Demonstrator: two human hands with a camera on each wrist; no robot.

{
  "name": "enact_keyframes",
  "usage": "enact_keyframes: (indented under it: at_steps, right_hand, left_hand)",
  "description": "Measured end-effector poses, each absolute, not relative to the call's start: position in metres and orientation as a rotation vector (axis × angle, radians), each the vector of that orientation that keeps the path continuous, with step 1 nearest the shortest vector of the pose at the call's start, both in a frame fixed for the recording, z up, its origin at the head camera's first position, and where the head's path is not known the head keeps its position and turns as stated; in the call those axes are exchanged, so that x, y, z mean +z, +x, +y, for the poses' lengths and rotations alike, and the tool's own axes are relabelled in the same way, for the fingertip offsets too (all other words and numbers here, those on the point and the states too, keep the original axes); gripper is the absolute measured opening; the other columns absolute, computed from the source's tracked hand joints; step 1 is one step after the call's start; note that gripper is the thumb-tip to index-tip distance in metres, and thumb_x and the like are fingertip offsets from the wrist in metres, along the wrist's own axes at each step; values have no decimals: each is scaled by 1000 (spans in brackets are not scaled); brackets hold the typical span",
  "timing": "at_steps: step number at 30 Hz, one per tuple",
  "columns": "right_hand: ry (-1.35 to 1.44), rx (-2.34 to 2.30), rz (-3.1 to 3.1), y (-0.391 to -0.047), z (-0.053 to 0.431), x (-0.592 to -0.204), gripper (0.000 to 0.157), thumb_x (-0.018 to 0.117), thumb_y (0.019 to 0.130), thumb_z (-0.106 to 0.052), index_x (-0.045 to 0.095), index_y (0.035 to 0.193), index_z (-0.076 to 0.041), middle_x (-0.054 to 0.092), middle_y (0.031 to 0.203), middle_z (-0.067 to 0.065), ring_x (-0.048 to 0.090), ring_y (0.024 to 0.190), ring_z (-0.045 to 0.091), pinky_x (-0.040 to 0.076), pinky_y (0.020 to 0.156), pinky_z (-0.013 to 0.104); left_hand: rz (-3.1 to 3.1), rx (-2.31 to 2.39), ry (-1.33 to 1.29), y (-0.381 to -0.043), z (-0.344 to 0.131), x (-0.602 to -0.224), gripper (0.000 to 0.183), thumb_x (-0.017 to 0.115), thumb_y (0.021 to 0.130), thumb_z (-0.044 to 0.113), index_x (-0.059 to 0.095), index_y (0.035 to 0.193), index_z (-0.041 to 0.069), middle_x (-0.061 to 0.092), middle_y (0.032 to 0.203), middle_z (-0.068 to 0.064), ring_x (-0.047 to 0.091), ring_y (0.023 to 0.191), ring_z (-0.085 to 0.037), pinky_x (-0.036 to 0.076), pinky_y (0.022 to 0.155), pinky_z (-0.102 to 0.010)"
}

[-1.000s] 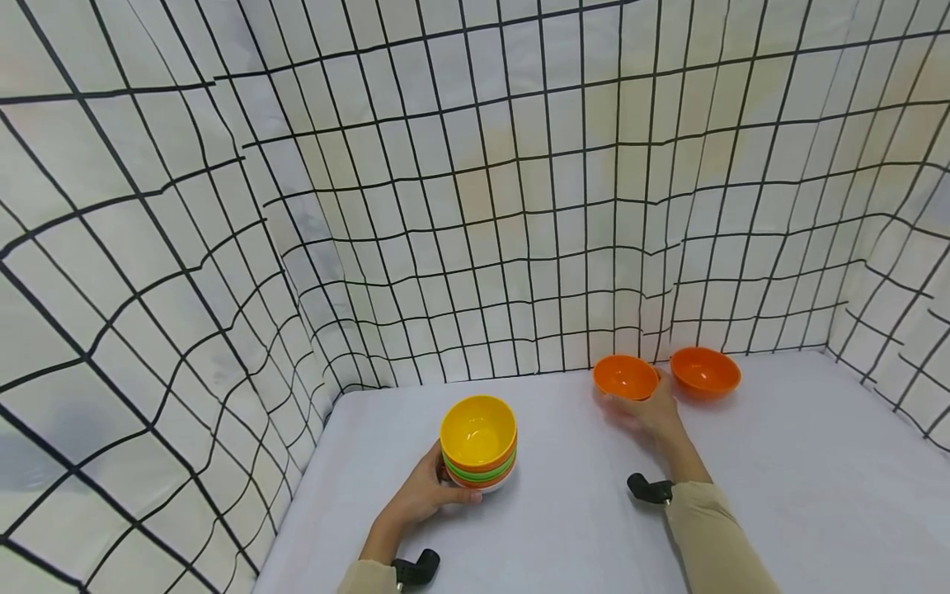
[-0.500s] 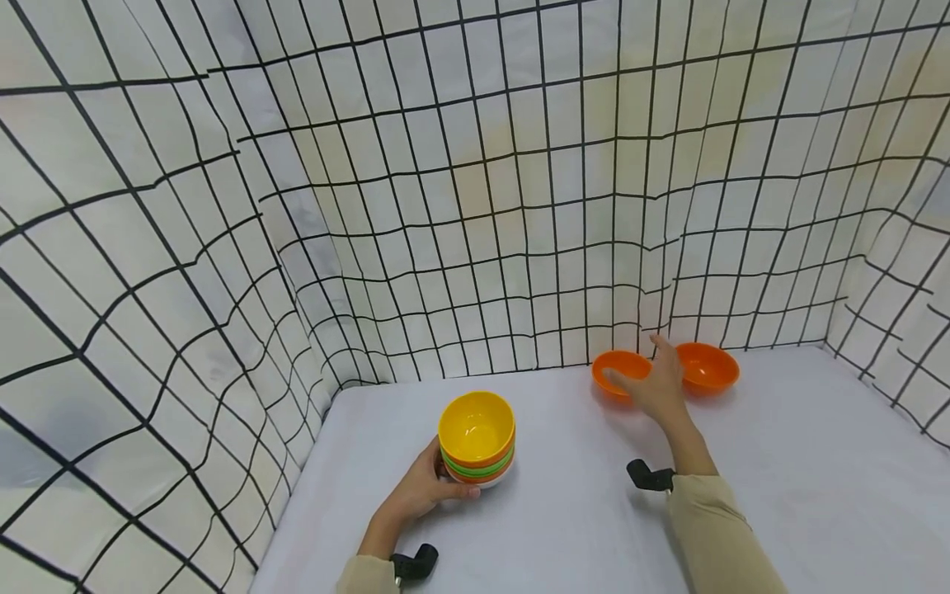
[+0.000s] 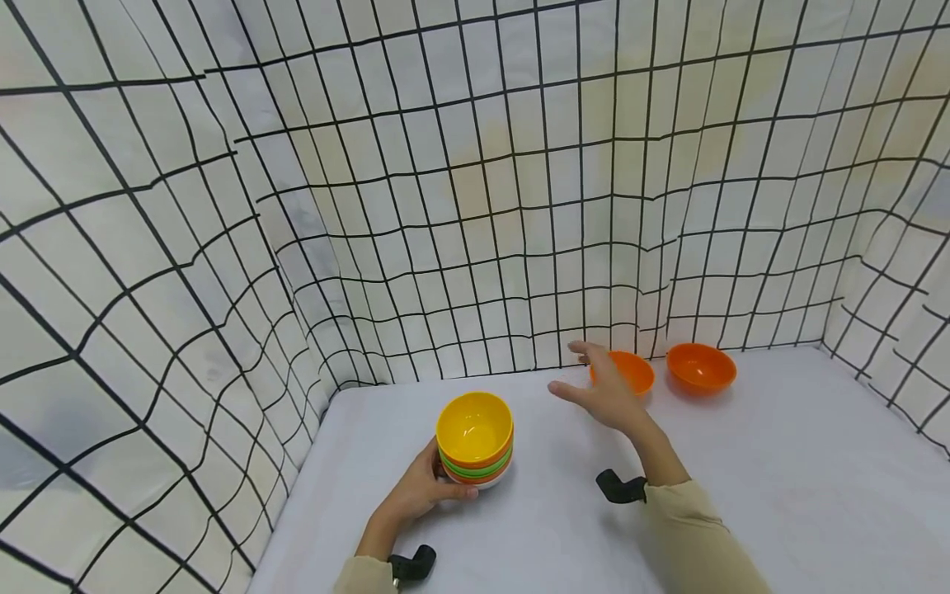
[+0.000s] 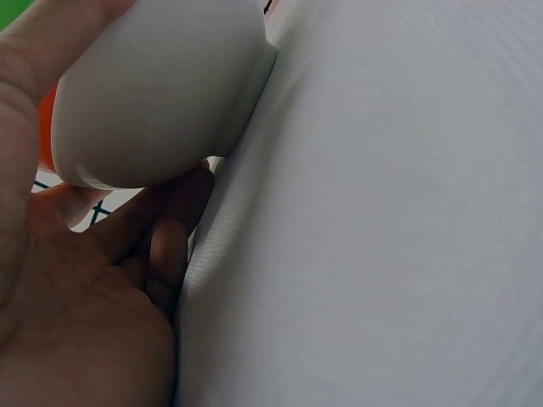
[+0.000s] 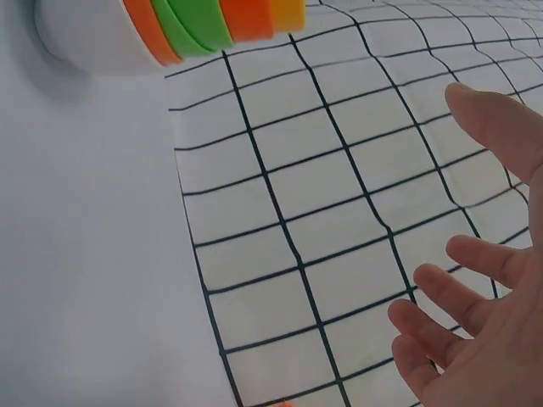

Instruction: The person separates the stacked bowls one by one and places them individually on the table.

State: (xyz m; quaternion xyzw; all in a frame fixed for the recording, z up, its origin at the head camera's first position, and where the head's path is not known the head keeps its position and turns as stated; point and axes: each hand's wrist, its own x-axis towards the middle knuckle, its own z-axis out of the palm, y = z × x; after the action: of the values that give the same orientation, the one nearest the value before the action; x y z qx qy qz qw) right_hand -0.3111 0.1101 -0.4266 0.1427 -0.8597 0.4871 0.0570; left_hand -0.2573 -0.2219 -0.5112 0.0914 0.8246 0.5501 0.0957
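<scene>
A stack of nested bowls stands on the white table, with a yellow bowl [image 3: 475, 429] on top. Below it show orange and green bowls [image 5: 195, 24], and a white bowl [image 4: 161, 93] forms the base. My left hand [image 3: 419, 491] grips the stack low on its left side, thumb across the near side and fingers behind. In the air to the right, my right hand [image 3: 612, 392] is spread with nothing in it. It partly covers an orange bowl [image 3: 633, 371] at the back of the table. A second orange bowl [image 3: 701, 369] sits just right of that one.
A white cloth with a black grid [image 3: 475, 231] rises along the table's back and both sides. White tabletop [image 3: 549, 511] stretches between the stack and the right forearm. Black wrist mounts [image 3: 622, 487] stick out from both wrists.
My right hand has let go of the left orange bowl, lifted, and moved left toward the stack with fingers spread. The left hand still holds the stack in place.
</scene>
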Motion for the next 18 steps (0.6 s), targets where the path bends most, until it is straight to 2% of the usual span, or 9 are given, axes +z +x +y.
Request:
enact_keyframes:
  at_steps: [6, 13, 18]
  right_hand:
    - [565, 1507, -2641, -300, 80, -427, 85, 81, 86, -45, 39, 153, -16, 43, 157, 10, 42, 142, 39, 45, 108, 62]
    - [677, 1557, -2645, -292, 54, -434, 80, 82, 86, -37, 42, 152, -16, 45, 154, 8, 45, 139, 35, 43, 110, 62]
    - [761, 1563, -2678, -288, 40, -443, 85, 83, 83, -43, 42, 152, -17, 46, 154, 7, 45, 139, 35, 43, 109, 63]
  left_hand:
    - [2453, 1622, 273, -257, -222, -510, 94, 95, 72, 27, 43, 151, 23, 62, 136, 1, 55, 110, -19, 41, 105, -43]
    - [2452, 1622, 290, -257, -223, -511, 93, 94, 73, 27, 43, 150, 23, 63, 134, 1, 55, 109, -20, 41, 104, -42]
    - [2446, 1627, 298, -257, -222, -511, 92, 94, 73, 28, 43, 150, 23, 63, 134, 1, 55, 109, -20, 41, 104, -41]
